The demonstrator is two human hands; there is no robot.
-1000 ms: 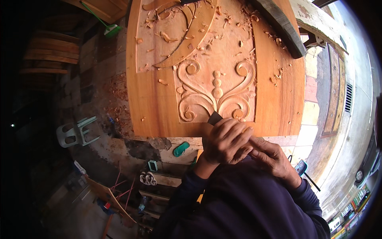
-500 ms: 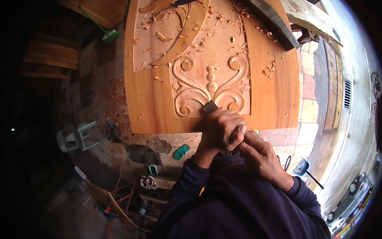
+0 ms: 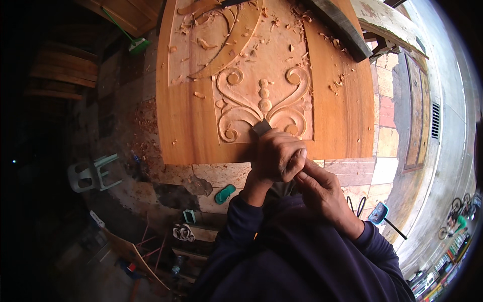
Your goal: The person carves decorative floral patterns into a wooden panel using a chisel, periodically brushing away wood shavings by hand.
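Note:
A wooden panel with relief-carved scrolls and leaves lies before me, wood shavings scattered over it. A dark, flat-bladed chisel touches the carving where the lower scrolls meet, near the panel's near edge. My left hand is closed round the chisel just behind the blade, covering most of the tool. My right hand is closed just behind and right of it, against the left hand, on the tool's back end, which is hidden.
A long dark beam rests on the panel's upper right. Around are a plastic chair, green broom, green flip-flop, dustpan and stacked planks. At the far right a person on a bicycle is outside.
The panel and both my hands appear slightly higher and farther left in the picture, with the chisel still on the carving. A car at the far right has gone; a cyclist shows there.

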